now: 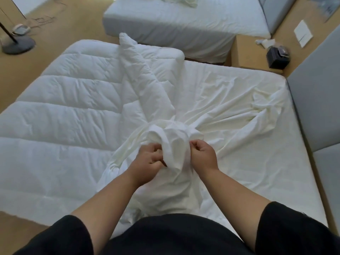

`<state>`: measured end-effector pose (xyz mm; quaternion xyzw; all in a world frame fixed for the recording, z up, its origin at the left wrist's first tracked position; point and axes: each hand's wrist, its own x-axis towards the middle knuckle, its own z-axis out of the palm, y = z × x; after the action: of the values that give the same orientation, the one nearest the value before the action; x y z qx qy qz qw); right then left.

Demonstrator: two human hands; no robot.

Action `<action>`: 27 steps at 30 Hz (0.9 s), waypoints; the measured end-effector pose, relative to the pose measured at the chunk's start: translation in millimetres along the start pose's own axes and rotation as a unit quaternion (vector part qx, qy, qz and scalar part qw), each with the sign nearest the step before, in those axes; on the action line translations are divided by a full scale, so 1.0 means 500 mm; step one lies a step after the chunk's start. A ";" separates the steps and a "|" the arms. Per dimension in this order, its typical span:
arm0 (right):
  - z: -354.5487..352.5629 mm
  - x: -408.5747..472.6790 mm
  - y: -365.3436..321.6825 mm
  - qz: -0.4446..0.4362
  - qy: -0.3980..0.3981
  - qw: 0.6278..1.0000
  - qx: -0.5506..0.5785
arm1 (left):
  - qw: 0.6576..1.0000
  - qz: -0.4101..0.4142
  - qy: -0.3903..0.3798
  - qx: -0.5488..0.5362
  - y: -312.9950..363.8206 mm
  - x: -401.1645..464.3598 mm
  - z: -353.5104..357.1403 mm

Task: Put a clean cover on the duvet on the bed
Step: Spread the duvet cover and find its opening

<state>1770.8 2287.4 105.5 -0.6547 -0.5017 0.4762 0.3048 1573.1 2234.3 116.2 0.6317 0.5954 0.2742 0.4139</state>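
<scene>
White cotton fills the middle of the view: a bunched duvet cover (pixel 176 144) rises in a knot between two hands, just in front of the person's black-clad torso. The left hand (pixel 148 161) pinches a fold of the cover from its left side, fingers curled into the cloth. The right hand (pixel 203 155) grips the opposite edge, knuckles up, thumb and fingers closed on the fabric. One quilted duvet (pixel 70 111) lies spread over the left half of the bed (pixel 248 162), one corner folded back toward the middle, touching the cover's far side. Two beds are in view; the second bed (pixel 184 21) stands beyond. One black box (pixel 277 57) sits on the nightstand (pixel 246 50) between them.
</scene>
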 end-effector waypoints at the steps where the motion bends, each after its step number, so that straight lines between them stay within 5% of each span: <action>1: -0.002 -0.005 0.005 -0.005 0.003 1.000 0.004 | 0.999 0.010 0.014 -0.035 0.015 0.008 0.002; 5: -0.001 -0.018 0.018 -0.079 0.034 0.995 -0.045 | 0.991 -0.040 0.042 -0.121 0.062 0.039 0.019; 8: 0.005 -0.039 0.011 -0.029 -0.002 0.999 0.015 | 0.992 -0.029 0.037 -0.114 0.078 0.061 0.041; 12: 0.000 -0.047 -0.005 0.087 -0.032 0.973 0.209 | 0.985 -0.097 0.140 -0.023 0.071 0.089 0.040; 15: 0.002 -0.050 -0.025 0.166 -0.033 0.892 0.419 | 0.980 -0.195 0.028 0.007 0.060 0.092 0.040; 19: 0.011 -0.065 -0.024 0.228 -0.057 0.821 0.521 | 0.973 -0.178 -0.106 -0.100 0.067 0.092 0.055; 22: 0.001 -0.075 -0.004 0.224 -0.035 0.830 0.510 | 0.983 -0.152 -0.095 -0.037 0.050 0.108 0.066; 24: -0.013 -0.082 -0.003 0.193 -0.014 0.869 0.456 | 0.987 -0.140 -0.072 -0.015 0.039 0.116 0.062; 27: -0.048 -0.083 0.008 0.107 0.054 0.990 0.080 | 0.992 -0.119 -0.013 -0.031 0.047 0.133 0.042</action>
<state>1792.7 2248.6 123.7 -0.7030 -0.3718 0.5088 0.3298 1612.5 2296.4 115.7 0.5468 0.6518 0.2334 0.4709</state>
